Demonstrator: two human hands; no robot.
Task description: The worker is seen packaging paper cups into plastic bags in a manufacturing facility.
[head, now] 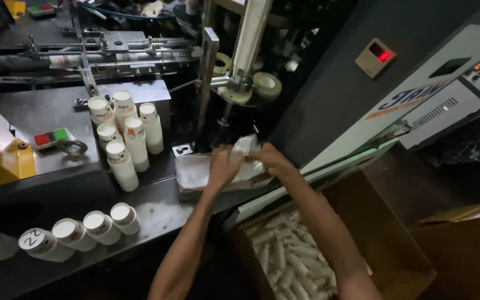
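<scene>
My left hand (221, 165) and my right hand (269, 157) are both closed on a clear plastic bag (246, 148), pinching its crumpled top between them just above a stack of flat plastic sleeves (195, 173) that lies on the dark tabletop (156, 211). The fingers of each hand are curled tight around the film, so neither hand is open. To the left of my left hand stand upright stacks of white paper cups (124, 139), close together. Nearer to me and further left, four more cup stacks (84, 229) lie on their sides in a row. Below my right forearm sits an open cardboard box (395, 239) filled with long bagged cup stacks. Beyond my hands rises the machine's vertical cup column (250, 39).
</scene>
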